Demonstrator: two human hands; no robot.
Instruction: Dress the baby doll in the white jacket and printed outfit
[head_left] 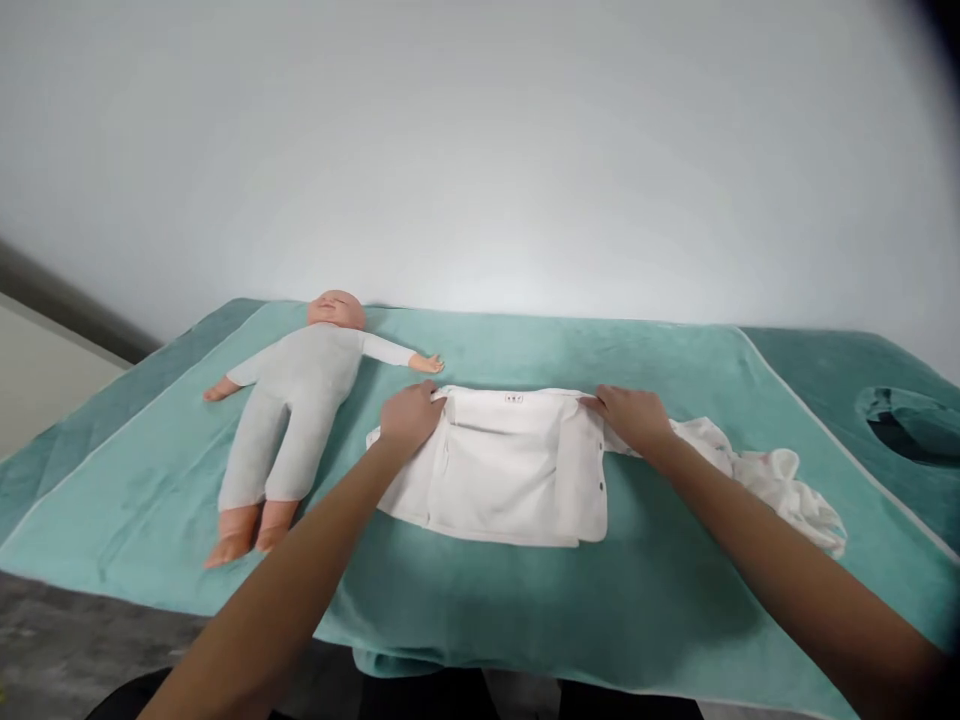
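White garment (510,480) spread open midway between front and back edges of green sheet (600,350). Left hand (409,418), right hand (631,415): each pinching one upper corner, apparently keeping top edge taut. Doll (307,370) toward left edge, apart from garment.

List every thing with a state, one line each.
White garment: opened out, mostly flat
Left hand: pinching the garment's top edge
Right hand: pinching the same edge
Doll: on its back, arms outstretched
White cloth at right: crumpled
Green cover: spread out, slightly wrinkled
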